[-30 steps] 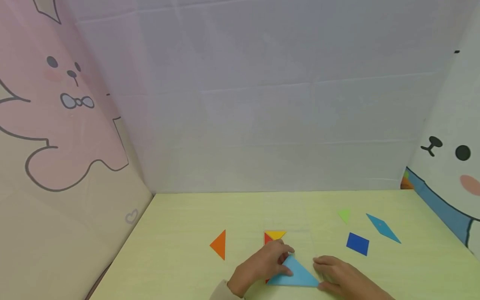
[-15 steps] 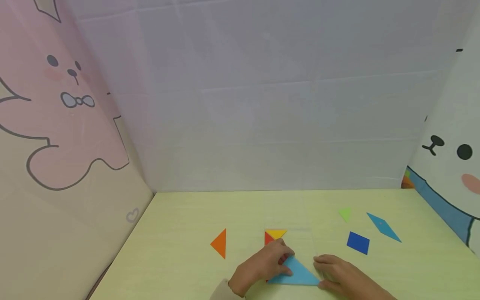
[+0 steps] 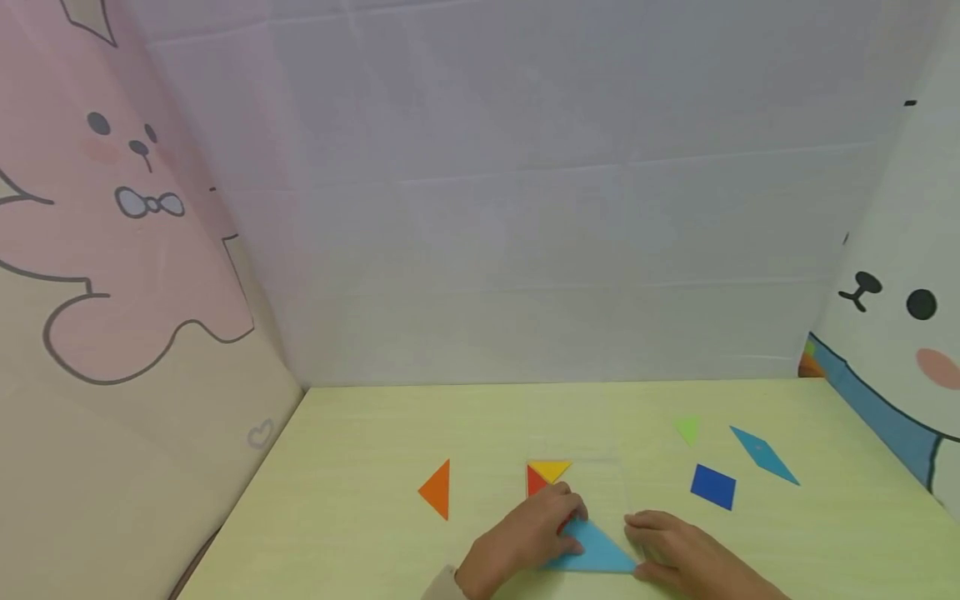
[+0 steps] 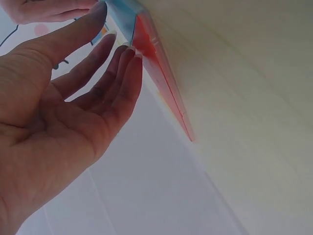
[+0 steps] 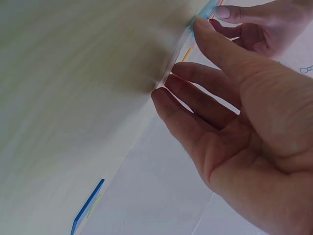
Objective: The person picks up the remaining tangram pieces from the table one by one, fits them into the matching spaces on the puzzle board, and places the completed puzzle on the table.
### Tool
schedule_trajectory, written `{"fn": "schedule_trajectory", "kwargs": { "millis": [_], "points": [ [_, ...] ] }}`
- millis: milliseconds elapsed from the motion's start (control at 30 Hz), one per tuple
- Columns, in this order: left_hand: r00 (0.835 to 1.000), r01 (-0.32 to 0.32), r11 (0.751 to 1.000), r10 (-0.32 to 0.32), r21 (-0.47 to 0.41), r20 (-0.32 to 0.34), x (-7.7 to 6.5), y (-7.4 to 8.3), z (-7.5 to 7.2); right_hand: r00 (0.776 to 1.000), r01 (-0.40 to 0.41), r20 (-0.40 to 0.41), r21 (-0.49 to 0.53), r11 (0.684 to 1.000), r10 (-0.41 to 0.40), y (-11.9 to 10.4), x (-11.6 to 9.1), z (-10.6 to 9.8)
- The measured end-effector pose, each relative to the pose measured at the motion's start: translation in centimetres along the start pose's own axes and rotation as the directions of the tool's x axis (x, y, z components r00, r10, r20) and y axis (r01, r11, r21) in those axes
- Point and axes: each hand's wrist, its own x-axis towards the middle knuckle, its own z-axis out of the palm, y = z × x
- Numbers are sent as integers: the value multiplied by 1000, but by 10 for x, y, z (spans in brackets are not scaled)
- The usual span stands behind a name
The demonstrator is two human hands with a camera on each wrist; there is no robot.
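Touching the light-blue triangle (image 3: 602, 552), both hands (image 3: 525, 530) (image 3: 681, 551) lie loosely spread, the red piece (image 3: 535, 481) partly hidden.

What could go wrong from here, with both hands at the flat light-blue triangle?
The left hand rests on the flat light-blue triangle while the right hand meets its corner; uneven pushes might twist it. A shove might shift the flat red piece abutting it and the flat yellow triangle beyond. The left hand hides part of the red piece, so misalignment may go unnoticed.
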Motion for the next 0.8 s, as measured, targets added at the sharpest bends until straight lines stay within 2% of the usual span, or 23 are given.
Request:
{"fn": "schedule_trajectory", "kwargs": {
  "millis": [133,200,367,567,800],
  "points": [
    [1000,-14,996,15,89,-4,-1,2,2,1000,-13,1,8,1000,13,0,0,1],
    [999,-39,992,42,121,-20,-5,2,2,1000,-23,3,16,1000,23,0,-1,1],
    [995,-77,988,84,137,-50,-15,2,5,999,-41,0,25,999,41,-2,-1,0],
    [995,-92,976,99,198,-29,-20,3,10,1000,-20,-12,7,1000,20,1,-1,0],
    [994,-107,958,113,265,-10,-24,8,13,999,-43,0,22,999,43,-2,-2,0]
  ]
}}
